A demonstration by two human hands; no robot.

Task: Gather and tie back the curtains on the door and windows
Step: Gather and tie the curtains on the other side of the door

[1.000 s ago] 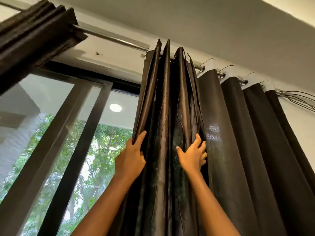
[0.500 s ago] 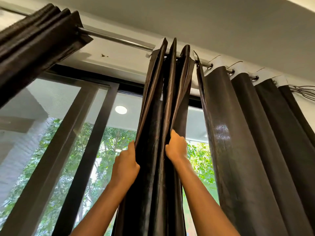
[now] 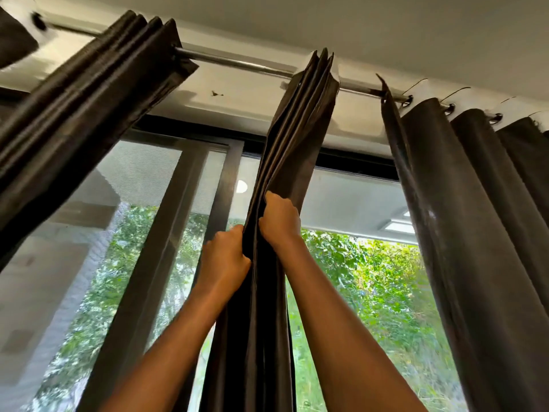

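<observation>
A dark brown curtain panel (image 3: 300, 126) hangs bunched into tight pleats from the metal rod (image 3: 237, 61) in the middle of the view. My left hand (image 3: 225, 260) grips the bunch's left edge, fingers curled into the folds. My right hand (image 3: 279, 218) grips the same bunch from the right, a little higher. Another gathered curtain (image 3: 89, 93) hangs at the upper left. A spread curtain (image 3: 475, 218) covers the right side, apart from the held bunch.
Behind the curtains are a sliding glass door with a dark frame (image 3: 166, 233) and a window showing green trees (image 3: 371, 292). The white ceiling (image 3: 356, 31) is close above the rod. Grommet rings (image 3: 448, 108) sit on the rod at right.
Both hands have slid the gathered panel left along the rod, away from the right curtain. The gap showing the window has widened, and the pleats are squeezed tighter.
</observation>
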